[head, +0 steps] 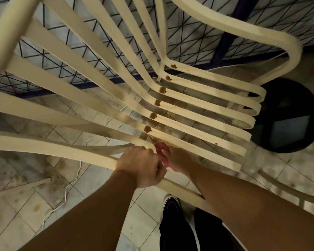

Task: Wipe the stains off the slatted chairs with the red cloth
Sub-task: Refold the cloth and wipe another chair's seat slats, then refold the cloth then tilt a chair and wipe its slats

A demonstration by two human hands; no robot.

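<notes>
View from above, looking down through a cream slatted chair point(101, 57). Its long curved slats sweep from the upper left down to a bend near the middle, then run out to the right. A row of brown stains point(157, 102) dots that bend, one on each of six slats, from the top of the seat down towards the hands. The slats to the right of them carry fainter smudges.

Both bare arms reach up from the bottom edge and meet at the lowest part of the bend. The red cloth point(162, 154) is bunched between the two hands, against the slat just below the last stain (only a small fold of it shows). The right hand point(178, 160) pinches the cloth, with a fingertip lying across it. The left hand point(141, 167) sits knuckles up on the chair's near rail. Its fingers are curled and seem to grip the rail, with the tips right beside the cloth.

Under the chair is a pale tiled floor point(101, 194), mottled with dirt. A thin white cable point(67, 192) trails across the floor on the left. A wire mesh panel point(76, 31) with a dark blue frame stands behind the chair back. A round black object point(286, 142) rests on the floor to the right. A dark shoe point(171, 207) and a dark trouser leg point(178, 234) show at the bottom.
</notes>
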